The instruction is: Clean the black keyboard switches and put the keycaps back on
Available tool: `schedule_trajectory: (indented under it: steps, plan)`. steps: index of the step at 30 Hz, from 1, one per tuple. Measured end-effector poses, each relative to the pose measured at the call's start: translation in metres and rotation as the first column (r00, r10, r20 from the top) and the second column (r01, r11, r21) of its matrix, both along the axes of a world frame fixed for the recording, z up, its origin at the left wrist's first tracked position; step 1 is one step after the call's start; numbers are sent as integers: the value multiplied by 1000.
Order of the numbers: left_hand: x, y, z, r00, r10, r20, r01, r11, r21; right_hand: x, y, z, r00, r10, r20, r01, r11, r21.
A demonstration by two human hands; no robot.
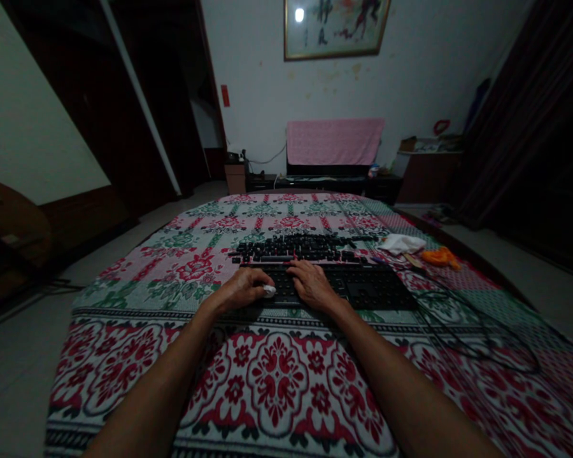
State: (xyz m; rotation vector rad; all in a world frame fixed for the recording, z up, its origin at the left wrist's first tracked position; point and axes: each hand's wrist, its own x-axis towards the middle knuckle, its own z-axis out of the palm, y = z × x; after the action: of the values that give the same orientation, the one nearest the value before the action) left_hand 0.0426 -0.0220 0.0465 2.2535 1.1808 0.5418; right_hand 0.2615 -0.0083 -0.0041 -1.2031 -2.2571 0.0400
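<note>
A black keyboard frame [363, 287] with its keys taken off lies on the flowered bedspread [277, 375]. Behind it lies a heap of loose black keycaps [300, 247]. My left hand [243, 287] is at the frame's left end, fingers curled round a small white thing [269, 291] that I cannot name. My right hand [311, 283] rests on the frame beside it, fingers bent down onto the surface. The room is dim.
A white cloth [401, 243] and an orange object [439, 256] lie at the right of the keycaps. A black cable [463, 318] loops over the bed's right side. Beyond the bed stand a low cabinet and a pink-covered screen [334, 141].
</note>
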Motion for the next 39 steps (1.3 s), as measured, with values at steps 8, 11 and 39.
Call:
schedule_trajectory:
  steps: [8,11,39]
  plan:
    - [-18,6,1,1000,5,-1,-5,995,-98,0,2,-2,1000,0,-2,0,1000,1]
    - [-22,7,4,994,83,77,-73,990,-121,0,2,-2,1000,2,-3,-2,1000,4]
    - [-38,9,10,994,95,56,-74,952,-296,-1,0,2,1000,12,10,-12,1000,5]
